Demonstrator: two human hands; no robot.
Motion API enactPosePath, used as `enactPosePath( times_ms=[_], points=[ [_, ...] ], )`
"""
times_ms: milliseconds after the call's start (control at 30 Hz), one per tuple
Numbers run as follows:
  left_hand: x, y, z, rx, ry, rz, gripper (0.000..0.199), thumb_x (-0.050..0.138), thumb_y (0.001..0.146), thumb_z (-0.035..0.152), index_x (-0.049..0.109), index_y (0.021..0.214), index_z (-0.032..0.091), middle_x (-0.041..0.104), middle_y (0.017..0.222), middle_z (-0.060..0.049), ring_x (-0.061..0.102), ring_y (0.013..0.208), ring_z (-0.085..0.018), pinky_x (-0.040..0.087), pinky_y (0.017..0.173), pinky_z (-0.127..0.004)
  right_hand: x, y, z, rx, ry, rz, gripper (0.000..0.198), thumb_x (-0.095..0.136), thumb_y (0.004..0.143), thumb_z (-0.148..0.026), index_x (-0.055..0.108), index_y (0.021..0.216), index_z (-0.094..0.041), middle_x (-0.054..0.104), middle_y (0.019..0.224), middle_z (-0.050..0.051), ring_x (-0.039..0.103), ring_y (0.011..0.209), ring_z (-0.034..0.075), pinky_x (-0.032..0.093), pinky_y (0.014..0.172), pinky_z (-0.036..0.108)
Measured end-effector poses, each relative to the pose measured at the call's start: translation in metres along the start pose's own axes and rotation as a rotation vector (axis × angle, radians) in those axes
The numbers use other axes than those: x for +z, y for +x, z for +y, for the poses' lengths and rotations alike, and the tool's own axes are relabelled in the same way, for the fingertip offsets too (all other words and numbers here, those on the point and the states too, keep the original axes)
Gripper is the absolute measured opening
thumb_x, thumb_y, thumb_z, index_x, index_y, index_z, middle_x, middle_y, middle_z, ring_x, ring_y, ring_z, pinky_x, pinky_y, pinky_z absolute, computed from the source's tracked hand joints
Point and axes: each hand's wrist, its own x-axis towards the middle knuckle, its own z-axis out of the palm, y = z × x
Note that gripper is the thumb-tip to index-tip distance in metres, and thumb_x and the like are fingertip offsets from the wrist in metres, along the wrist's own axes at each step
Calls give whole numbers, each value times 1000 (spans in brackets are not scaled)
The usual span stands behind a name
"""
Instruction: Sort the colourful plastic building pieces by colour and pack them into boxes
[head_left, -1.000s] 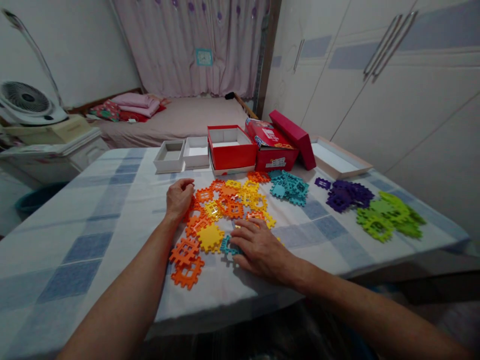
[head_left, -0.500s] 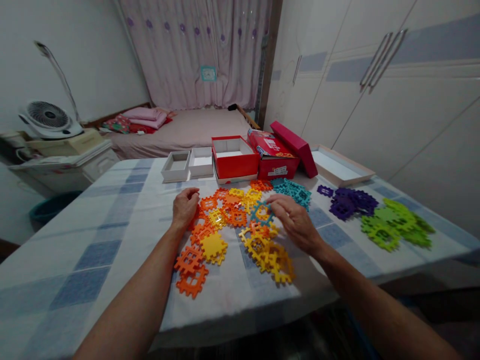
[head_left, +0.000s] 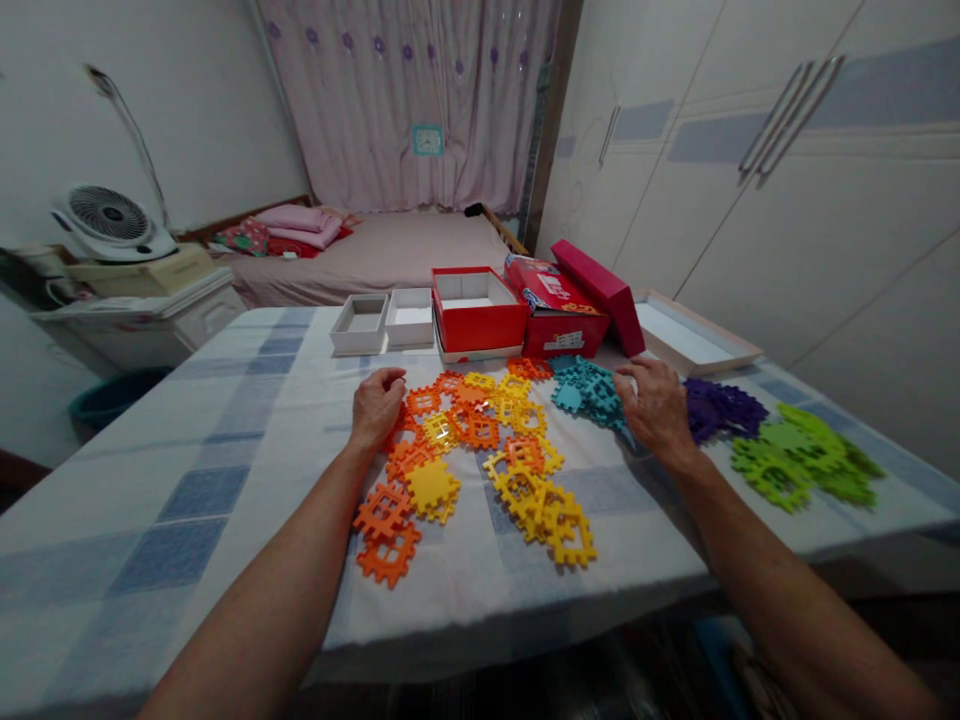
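Note:
My left hand rests at the left edge of the orange pieces, its fingers curled; what they hold, if anything, is hidden. My right hand is at the right side of the teal pile, thumb and fingertips slightly apart by the outer pieces, with no piece plainly in them. Square interlocking plastic pieces with notched edges lie about: orange pieces and yellow pieces mixed in the middle, more yellow ones in front. The purple pile is partly behind my right hand. A lime green pile lies farther right.
Along the table's back stand two small white boxes, an open red box, a red printed box with a dark pink lid leaning on it, and a shallow tray. A checked cloth covers the table.
My right hand has moved right from the yellow pieces to the teal pile. The teal piece it held is no longer visible in its fingers. My left hand stays by the orange pieces.

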Motion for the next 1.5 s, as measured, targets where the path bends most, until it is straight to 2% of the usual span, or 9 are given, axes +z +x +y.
enactPosePath(
  times_ms=[100,267,467,700,800,1000,1167,1367,1500],
  points=[
    [0,0,0,4,6,-5,33,51,72,27,71,98,18,73,89,-6,66,74,-19,51,68,-28,-8,-6,-20,-83,76,-39,28,44,90,-32,65,100,-16,60,112,16,52,110,29,39,98,49],
    [-1,-2,2,11,20,-9,33,50,73,27,71,98,18,73,90,-6,66,78,-20,51,72,-30,-6,-14,-64,-223,291,-368,25,46,92,-31,62,104,-18,63,107,9,59,102,21,45,92,36],
    [-3,-2,6,22,71,33,29,49,73,24,71,91,18,71,98,-8,65,89,-22,50,83,-32,14,-11,-95,-233,130,-477,26,49,90,-27,59,112,-16,61,114,10,60,99,20,47,84,32],
    [-2,-3,6,32,125,1,30,48,73,24,72,90,16,70,100,-9,64,90,-22,48,88,-33,28,31,-102,-357,-236,-446,33,44,89,-13,58,118,-17,59,121,12,52,110,26,42,82,35],
    [-2,-2,5,27,142,-16,32,47,74,24,72,92,16,69,100,-9,64,91,-22,48,88,-33,41,51,-99,-410,-324,-502,38,38,91,-12,56,123,-19,61,119,12,50,112,28,40,84,39],
    [-1,-1,4,15,167,-39,32,47,75,24,72,95,15,69,101,-9,64,90,-21,48,87,-32,64,70,-90,-420,-327,-737,50,42,86,-13,48,135,-24,54,131,13,53,111,31,40,86,44],
    [1,-1,3,9,192,-53,31,48,77,24,72,95,16,69,102,-8,64,93,-21,47,88,-32,70,81,-94,-464,-334,-800,49,47,86,-19,48,135,-29,49,140,11,51,115,32,40,87,48],
    [-1,-2,6,16,223,-72,31,47,78,23,72,95,16,68,104,-9,63,95,-21,47,88,-32,71,93,-105,-501,-379,-813,34,48,89,-25,58,121,-25,57,126,13,53,112,31,41,88,45],
    [-2,-3,8,23,240,-78,31,47,78,22,72,96,16,68,105,-9,63,96,-21,46,89,-31,72,94,-102,-533,-354,-806,32,54,86,-29,59,118,-24,56,122,13,54,110,31,43,86,43]
  ],
)
